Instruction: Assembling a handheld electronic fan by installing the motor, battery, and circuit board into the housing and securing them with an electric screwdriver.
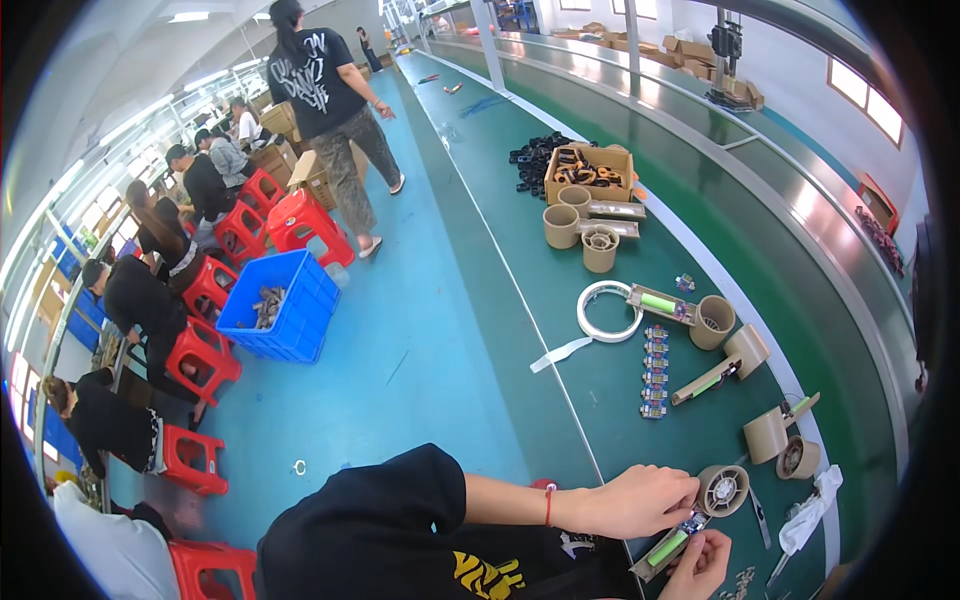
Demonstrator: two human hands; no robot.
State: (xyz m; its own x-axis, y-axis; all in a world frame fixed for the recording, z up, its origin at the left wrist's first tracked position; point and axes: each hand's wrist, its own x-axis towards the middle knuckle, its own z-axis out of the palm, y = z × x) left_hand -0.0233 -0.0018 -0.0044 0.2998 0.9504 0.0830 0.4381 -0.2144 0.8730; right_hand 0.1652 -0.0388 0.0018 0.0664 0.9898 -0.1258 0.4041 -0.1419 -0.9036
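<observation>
A beige handheld fan housing lies at the near right, its round head toward the far side. A green battery cell and a small circuit board sit in its open handle. My left hand, with a red cord at the wrist, reaches over from the left. Its fingers are pinched together at the circuit board, where the fingertips hide whatever they hold. My right hand is closed round the handle's near right side, thumb and finger close to the board.
Further along the green bench lie a row of circuit boards, a white tape roll, other fan housings and a cardboard box of orange-black parts. Tweezers and a white cloth lie at right. A blue crate stands left; a person walks the aisle.
</observation>
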